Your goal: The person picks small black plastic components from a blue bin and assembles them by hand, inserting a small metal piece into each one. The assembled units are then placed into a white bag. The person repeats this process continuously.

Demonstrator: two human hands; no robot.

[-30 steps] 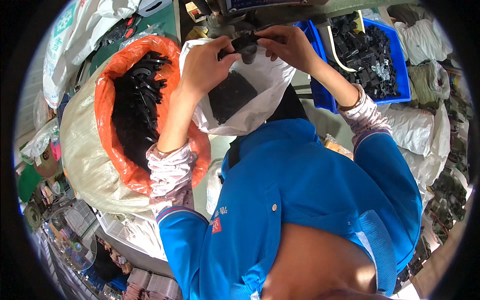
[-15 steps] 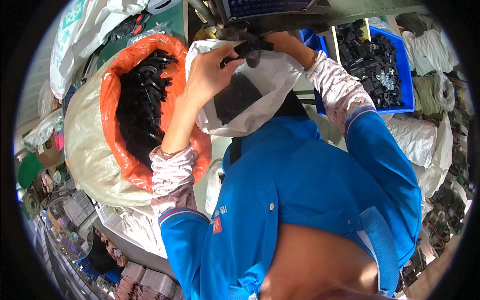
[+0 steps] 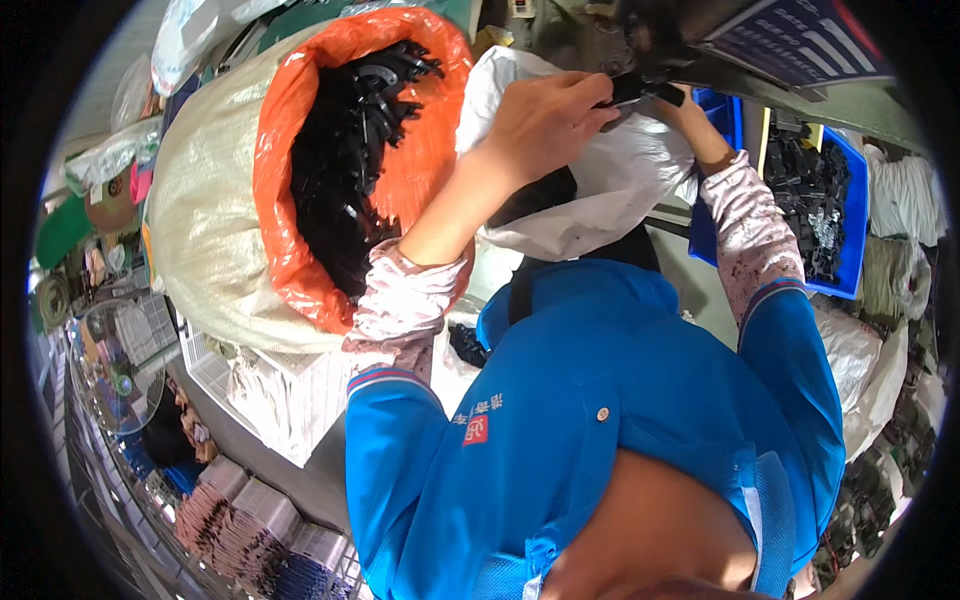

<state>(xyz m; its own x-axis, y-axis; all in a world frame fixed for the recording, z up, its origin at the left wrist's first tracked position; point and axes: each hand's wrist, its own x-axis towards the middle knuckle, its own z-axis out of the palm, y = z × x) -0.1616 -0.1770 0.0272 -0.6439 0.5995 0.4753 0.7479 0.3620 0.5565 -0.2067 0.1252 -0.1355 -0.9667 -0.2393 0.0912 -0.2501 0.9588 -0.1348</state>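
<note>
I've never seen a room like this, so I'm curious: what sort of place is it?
Probably a factory workshop: a sack with an orange liner holds many black parts, a blue bin holds more, and the person's left hand grips a black piece.

black part (image 3: 628, 90) | small, elongated | crosswise between the hands (image 3: 548, 118) | partly hidden

A dark blue plate (image 3: 790, 42) occupies the far right, a white bag (image 3: 905, 205) the right, a round fan (image 3: 120, 375) the left, and a white crate (image 3: 312, 418) and stacked bundles (image 3: 235, 520) the near left.
</note>
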